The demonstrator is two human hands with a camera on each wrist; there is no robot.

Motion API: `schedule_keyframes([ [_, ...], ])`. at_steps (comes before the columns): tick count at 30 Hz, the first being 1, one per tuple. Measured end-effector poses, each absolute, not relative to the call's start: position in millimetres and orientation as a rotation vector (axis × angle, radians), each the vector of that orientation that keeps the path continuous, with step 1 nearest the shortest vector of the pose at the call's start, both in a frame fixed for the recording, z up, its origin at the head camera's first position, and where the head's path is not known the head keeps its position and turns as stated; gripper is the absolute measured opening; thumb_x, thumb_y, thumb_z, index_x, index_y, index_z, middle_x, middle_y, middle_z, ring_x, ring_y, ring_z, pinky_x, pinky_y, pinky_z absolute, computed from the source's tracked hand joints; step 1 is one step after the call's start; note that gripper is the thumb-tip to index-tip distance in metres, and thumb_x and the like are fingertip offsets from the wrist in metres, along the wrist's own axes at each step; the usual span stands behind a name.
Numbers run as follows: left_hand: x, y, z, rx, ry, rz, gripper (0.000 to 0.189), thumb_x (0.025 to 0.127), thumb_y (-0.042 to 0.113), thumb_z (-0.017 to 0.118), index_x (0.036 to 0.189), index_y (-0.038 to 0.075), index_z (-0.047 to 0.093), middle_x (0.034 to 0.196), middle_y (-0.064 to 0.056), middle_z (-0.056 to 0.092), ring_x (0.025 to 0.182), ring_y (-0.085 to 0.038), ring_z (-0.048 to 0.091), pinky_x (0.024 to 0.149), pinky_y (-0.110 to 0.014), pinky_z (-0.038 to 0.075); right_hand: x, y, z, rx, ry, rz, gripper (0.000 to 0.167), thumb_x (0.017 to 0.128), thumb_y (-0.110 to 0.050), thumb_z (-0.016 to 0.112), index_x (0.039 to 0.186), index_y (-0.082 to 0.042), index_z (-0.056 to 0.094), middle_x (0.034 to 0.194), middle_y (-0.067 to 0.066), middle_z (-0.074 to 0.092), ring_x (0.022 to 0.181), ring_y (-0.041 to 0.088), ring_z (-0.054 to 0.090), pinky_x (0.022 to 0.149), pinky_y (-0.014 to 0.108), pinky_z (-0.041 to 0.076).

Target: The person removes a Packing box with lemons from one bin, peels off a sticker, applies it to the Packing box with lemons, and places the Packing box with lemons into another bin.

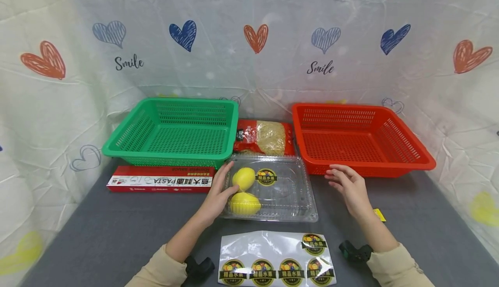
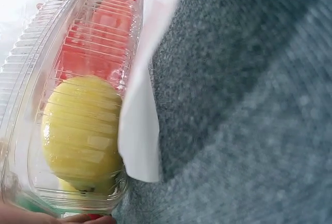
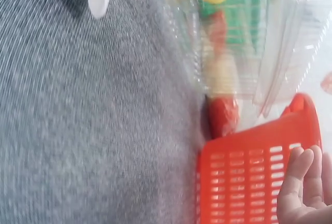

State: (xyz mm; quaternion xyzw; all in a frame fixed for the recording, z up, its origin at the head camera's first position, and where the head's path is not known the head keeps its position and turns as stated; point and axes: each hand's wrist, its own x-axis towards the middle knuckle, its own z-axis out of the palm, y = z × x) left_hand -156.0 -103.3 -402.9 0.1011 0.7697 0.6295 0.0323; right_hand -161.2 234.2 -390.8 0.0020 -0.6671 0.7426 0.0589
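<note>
A clear plastic clamshell box (image 1: 288, 209) stands shut in the middle of the table, with two lemons (image 1: 243, 179) visible through it. A round black-and-gold fruit sticker (image 1: 267, 177) lies on the lid. My left hand (image 1: 215, 195) holds the box at its left side, thumb over the lid and fingers along the side wall. In the left wrist view, those fingertips (image 2: 93, 218) show at the end of the box. My right hand (image 1: 349, 191) hovers right of the box, by the front of the red basket (image 1: 362, 170). Its fingers are loosely bent and hold nothing.
A sheet of stickers (image 1: 273, 248) lies in front of the box. Behind it lies a noodle packet (image 1: 269, 137). The green basket (image 1: 171, 159) stands at back left, a red pasta box (image 1: 160, 179) before it. A small yellow piece (image 1: 379, 214) shows by my right wrist.
</note>
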Motion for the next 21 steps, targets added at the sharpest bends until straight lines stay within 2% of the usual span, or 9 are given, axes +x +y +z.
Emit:
schedule_keyframes([
  [5, -156.2, -102.6, -400.6, 0.288, 2.333, 1.959, 0.059, 0.091, 0.005, 0.049, 0.145, 0.014, 0.024, 0.151, -0.011, 0.005, 0.138, -0.028, 0.001, 0.107, -0.053, 0.008, -160.2, 243.4, -392.2, 0.015, -1.900, 2.371, 0.016, 0.093, -0.015, 0.054, 0.102, -0.003, 0.060, 0.092, -0.001, 0.067, 0.087, 0.011, 0.064, 0.078, 0.021, 0.050],
  [11, -156.2, -102.4, -397.8, 0.279, 2.289, 2.003, 0.058, 0.091, 0.002, 0.048, 0.144, 0.012, 0.026, 0.151, -0.010, 0.011, 0.138, -0.026, 0.003, 0.109, -0.049, 0.007, -161.2, 251.4, -394.7, -0.007, -1.891, 2.425, 0.016, 0.095, -0.018, 0.051, 0.098, -0.009, 0.064, 0.093, -0.002, 0.068, 0.088, 0.010, 0.064, 0.079, 0.021, 0.049],
  [21, -154.6, -102.7, -395.5, 0.225, 2.254, 2.053, 0.056, 0.092, 0.003, 0.047, 0.144, 0.010, 0.027, 0.150, -0.009, 0.015, 0.138, -0.025, 0.005, 0.110, -0.045, 0.009, -161.4, 259.4, -393.8, -0.120, -1.899, 2.466, 0.017, 0.094, -0.022, 0.051, 0.100, -0.009, 0.060, 0.093, -0.003, 0.067, 0.089, 0.009, 0.064, 0.080, 0.020, 0.049],
])
